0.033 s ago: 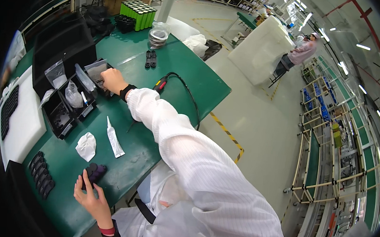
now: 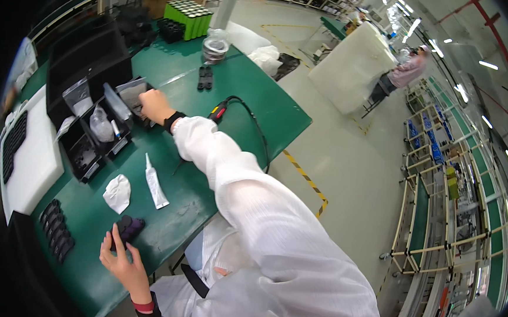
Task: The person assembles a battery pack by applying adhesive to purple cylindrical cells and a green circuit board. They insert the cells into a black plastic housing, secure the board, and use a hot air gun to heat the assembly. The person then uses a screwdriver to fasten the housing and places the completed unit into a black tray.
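1. Along the left side of the green table (image 2: 264, 94), a white foam block (image 2: 43, 161) carries a column of dark parts (image 2: 15, 148).
2. Nearer me lies a row of black parts (image 2: 56, 231), set side by side.
3. Farther back stands a large black bin (image 2: 87, 52). Beside it, small black bins (image 2: 71, 160) hold loose dark pieces, a clear plastic bag (image 2: 101, 125) and other packets.
4. Right of the row rests a crumpled white cover (image 2: 117, 195), flat on the surface.
5. My left hand (image 2: 122, 267) is at the near edge, fingers spread. My index fingertip touches the dark purple part (image 2: 132, 228), which lies on the table; whether my thumb also bears on it, I cannot tell.
6. My right hand (image 2: 156, 106) reaches over the rightmost small bin, at a bag with greyish contents (image 2: 131, 95). My fingers are bent; their tips are hidden, so I cannot tell whether they pinch anything.
7. Between my hands lies a white nozzle tube (image 2: 156, 186).
8. Right of my right wrist lies a red-and-yellow-handled tool (image 2: 217, 112) with a black cable (image 2: 255, 123). Two black strips (image 2: 205, 78) lie farther back.
9. Well beyond, at right, a co-worker (image 2: 408, 70) sits.
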{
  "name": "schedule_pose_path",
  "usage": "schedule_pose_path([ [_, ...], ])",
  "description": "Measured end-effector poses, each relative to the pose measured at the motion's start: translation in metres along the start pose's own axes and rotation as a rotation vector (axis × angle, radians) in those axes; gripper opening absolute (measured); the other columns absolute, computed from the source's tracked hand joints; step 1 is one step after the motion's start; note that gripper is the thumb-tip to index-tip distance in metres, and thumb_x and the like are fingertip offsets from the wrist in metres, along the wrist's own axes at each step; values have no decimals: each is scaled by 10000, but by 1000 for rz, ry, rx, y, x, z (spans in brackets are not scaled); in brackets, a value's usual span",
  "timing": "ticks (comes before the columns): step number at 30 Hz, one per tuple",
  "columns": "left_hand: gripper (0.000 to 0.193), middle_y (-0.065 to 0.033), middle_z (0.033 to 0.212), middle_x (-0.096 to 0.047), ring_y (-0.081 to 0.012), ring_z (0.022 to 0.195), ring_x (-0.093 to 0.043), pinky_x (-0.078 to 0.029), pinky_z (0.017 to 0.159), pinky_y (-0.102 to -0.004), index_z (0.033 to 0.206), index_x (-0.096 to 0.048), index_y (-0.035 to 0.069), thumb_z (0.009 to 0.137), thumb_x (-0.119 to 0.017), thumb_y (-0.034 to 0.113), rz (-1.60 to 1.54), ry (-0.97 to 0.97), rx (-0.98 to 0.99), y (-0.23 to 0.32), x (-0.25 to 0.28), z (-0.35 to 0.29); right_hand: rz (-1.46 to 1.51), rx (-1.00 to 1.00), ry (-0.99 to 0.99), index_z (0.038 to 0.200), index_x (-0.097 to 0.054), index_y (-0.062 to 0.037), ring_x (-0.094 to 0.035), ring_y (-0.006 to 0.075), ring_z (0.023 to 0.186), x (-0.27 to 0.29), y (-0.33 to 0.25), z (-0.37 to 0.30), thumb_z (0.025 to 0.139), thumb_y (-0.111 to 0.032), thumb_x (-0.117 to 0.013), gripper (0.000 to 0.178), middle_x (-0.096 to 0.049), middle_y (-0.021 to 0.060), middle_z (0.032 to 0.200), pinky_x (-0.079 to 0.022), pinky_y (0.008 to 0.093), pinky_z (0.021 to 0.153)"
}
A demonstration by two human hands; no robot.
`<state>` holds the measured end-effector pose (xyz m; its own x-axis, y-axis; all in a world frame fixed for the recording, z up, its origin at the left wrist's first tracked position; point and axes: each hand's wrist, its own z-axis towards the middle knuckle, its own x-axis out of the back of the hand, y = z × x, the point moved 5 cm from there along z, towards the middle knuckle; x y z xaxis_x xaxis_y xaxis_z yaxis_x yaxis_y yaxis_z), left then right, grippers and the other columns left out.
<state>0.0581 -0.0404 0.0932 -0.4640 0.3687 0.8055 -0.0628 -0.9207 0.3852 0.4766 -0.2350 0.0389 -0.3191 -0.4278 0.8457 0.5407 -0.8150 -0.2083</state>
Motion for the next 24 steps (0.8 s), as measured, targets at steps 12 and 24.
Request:
schedule_pose_path([
  [12,557,-148,1257,-596,-341,1172,-557,-409,1070,-462,1365,-644,126,825,-680,-4,4,47,-32,-8,6,7,811,-204,-231,960,-731,17,-699,100,760,104,-96,-55,816,-24,-731,149,-727,53,820,-555,258,688],
  [24,575,-112,1267,-588,-321,1167,-553,-408,1034,-431,1372,-652,162,819,-694,7,26,48,-22,-9,-1,3,993,-413,-484,974,-747,65,-755,168,810,91,-199,-207,879,36,-700,110,-763,122,885,-597,255,732],
])
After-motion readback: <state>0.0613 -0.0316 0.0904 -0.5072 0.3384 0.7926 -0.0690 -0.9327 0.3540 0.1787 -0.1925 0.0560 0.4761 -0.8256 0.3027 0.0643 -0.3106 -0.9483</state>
